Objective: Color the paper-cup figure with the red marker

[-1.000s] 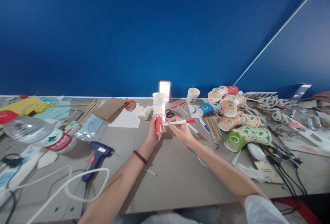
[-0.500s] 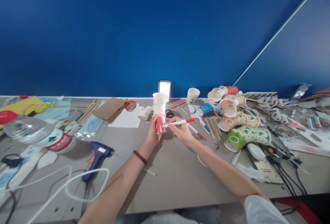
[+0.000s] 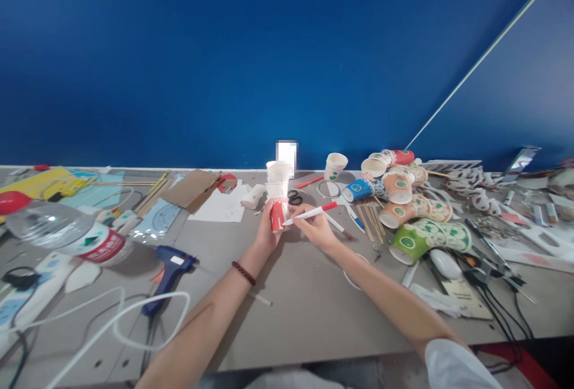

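My left hand is wrapped round the lowest cup of an upright stack of joined paper cups. That lowest cup is coloured red with some white left on it, while the cups above are white. In my right hand a white marker with a red end is pinched between the fingers. Its tip is at the red cup's side; whether it touches cannot be made out. Just behind my right hand lie dark-handled scissors, partly hidden. A single white paper cup stands farther back.
Decorated paper cups, among them a green one and a blue one, are piled at right near wooden sticks. At left lie a blue glue gun, a large bottle, cardboard and a power strip. A blue wall stands behind.
The marker and my right fingers have shifted very slightly to the left. My left hand and the cup stack stay almost in place.
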The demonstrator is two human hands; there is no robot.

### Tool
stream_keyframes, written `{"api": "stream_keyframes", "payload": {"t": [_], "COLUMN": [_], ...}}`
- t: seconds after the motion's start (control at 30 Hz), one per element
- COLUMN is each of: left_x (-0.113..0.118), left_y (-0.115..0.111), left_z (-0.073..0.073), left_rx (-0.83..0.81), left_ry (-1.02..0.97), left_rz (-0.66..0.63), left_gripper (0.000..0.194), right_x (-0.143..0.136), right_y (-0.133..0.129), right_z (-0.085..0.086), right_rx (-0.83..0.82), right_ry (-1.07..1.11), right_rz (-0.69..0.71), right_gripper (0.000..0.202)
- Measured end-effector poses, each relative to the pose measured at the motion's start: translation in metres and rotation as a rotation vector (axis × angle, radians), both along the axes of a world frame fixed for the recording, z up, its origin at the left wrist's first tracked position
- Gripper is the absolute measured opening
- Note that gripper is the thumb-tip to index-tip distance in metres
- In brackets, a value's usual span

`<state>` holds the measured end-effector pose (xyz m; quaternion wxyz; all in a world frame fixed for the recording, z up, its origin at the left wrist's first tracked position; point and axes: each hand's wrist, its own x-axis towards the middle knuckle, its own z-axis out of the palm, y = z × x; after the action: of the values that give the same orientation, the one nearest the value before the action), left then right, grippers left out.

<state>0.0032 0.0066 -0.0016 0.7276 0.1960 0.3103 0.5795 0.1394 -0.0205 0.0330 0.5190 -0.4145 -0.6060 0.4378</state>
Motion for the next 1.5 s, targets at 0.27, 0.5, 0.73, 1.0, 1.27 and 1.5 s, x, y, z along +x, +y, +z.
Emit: {"api": "stream_keyframes", "payload": {"t": [0.27,0.5,0.73,1.0,1.27,1.5], "left_x": [0.0013,-0.0013,-0.0017,-0.001,-0.0002,0.0008], "left_y": [0.0008,0.0,-0.0014,-0.0011,-0.0005,-0.0012], "left_z": [-0.0001,0.0002,0.0001,0.0014,0.0002,0.0034], "left_rx": [-0.008,-0.003,0.008,0.01,-0.003,0.002], "left_ry": [-0.032,0.018,0.008,-0.001,-0.006,0.0], "left_rz": [0.014,-0.008,-0.008,0.003,-0.008,-0.005], "left_gripper": [0.043,0.04,0.044,0.038,0.042,0.044], "right_x": [-0.0002,0.0,0.0004,-0.0017,0.0,-0.0017], "right_y": [-0.0001,-0.0004,-0.0016,-0.0011,0.0001,-0.0014], "right_z": [-0.0006,0.0003,0.0018,0.0019,-0.0013,0.0014], "right_rx": [0.013,0.004,0.011,0.001,0.026,0.01], "right_ry": [-0.038,-0.03,-0.038,-0.048,-0.056,-0.079], "right_rz": [-0.066,-0.026,-0.034,-0.064,-0.014,-0.069], "right_gripper": [0.013,0.012,0.012,0.013,0.014,0.016]}}
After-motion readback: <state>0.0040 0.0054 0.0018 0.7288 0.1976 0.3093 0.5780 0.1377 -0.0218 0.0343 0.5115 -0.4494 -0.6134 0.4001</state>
